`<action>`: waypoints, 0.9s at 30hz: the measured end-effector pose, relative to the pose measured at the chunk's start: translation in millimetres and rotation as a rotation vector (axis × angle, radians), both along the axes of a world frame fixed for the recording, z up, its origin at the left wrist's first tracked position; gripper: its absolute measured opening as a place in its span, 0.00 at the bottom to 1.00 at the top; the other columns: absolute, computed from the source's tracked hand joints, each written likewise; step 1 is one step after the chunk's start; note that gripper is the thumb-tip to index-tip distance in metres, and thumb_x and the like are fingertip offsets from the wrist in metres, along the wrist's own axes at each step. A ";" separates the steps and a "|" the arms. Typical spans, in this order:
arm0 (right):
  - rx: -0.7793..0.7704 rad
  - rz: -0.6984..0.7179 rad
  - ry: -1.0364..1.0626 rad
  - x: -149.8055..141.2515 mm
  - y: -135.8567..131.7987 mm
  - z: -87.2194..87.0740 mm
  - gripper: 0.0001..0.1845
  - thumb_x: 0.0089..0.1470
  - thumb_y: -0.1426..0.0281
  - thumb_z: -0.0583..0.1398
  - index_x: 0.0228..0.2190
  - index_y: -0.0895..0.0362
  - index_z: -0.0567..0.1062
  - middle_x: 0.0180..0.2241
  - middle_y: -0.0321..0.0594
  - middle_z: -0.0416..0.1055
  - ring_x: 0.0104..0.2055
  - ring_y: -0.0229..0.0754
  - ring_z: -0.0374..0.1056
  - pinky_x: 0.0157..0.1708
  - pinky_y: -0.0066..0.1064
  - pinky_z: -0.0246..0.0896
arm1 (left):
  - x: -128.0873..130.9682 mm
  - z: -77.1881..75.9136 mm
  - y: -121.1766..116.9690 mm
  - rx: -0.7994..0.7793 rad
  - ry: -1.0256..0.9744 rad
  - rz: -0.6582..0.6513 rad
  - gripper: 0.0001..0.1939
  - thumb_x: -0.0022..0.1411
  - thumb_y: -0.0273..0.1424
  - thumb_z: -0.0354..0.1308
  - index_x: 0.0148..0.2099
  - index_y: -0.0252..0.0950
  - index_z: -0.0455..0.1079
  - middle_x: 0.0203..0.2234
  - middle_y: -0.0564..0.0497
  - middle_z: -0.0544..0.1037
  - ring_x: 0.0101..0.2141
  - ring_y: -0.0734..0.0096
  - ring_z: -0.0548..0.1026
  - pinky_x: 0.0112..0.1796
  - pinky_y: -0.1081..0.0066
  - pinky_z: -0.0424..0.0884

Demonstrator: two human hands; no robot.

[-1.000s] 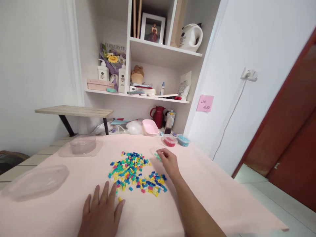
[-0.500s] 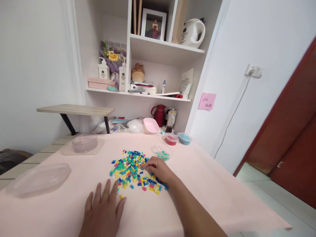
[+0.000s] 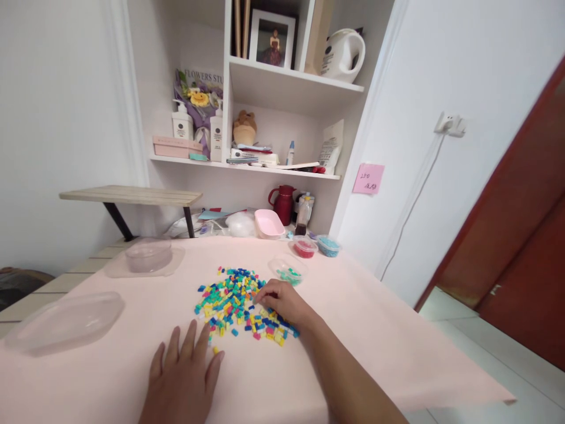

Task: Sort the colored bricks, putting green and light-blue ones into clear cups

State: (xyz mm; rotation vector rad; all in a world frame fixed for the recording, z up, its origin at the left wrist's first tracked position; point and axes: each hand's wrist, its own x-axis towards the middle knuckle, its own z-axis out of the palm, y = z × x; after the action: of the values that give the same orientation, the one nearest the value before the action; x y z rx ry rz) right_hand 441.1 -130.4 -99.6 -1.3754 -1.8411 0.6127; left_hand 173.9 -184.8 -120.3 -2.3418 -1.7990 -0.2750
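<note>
A heap of small coloured bricks (image 3: 229, 300), blue, green, yellow and pink, lies on the pink table (image 3: 375, 330). My right hand (image 3: 282, 301) rests on the heap's right side, fingers curled down and pinching among the bricks; what it grips is too small to name. My left hand (image 3: 185, 377) lies flat on the table just in front of the heap, fingers spread, holding nothing. A small clear tub (image 3: 288, 270) with green bricks stands just behind my right hand.
Two more small tubs, one with red pieces (image 3: 304, 247) and one with blue pieces (image 3: 328, 245), stand at the back. Clear containers (image 3: 148, 256) and a clear lid (image 3: 66, 323) lie at the left. Shelves with bottles rise behind. The table's edge drops off at the right.
My right hand came back from the green tub to the heap and has settled on its right side. My left hand has stayed flat in place.
</note>
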 end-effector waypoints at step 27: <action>0.072 0.025 -0.145 -1.0 -0.2 -2.5 0.19 0.55 0.78 0.58 0.40 0.47 0.83 0.34 0.37 0.67 0.36 0.37 0.66 0.40 0.27 0.61 | 1.6 6.5 -2.4 -0.038 -0.033 -0.002 0.29 0.64 0.40 0.44 0.65 0.40 0.63 0.65 0.45 0.62 0.66 0.47 0.56 0.62 0.47 0.48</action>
State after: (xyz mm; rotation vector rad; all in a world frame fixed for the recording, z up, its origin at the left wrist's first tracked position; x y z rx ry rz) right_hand 440.1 -130.6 -102.1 -1.3828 -1.9781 0.4650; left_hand 175.5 -187.2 -113.7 -2.3781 -1.8322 -0.2839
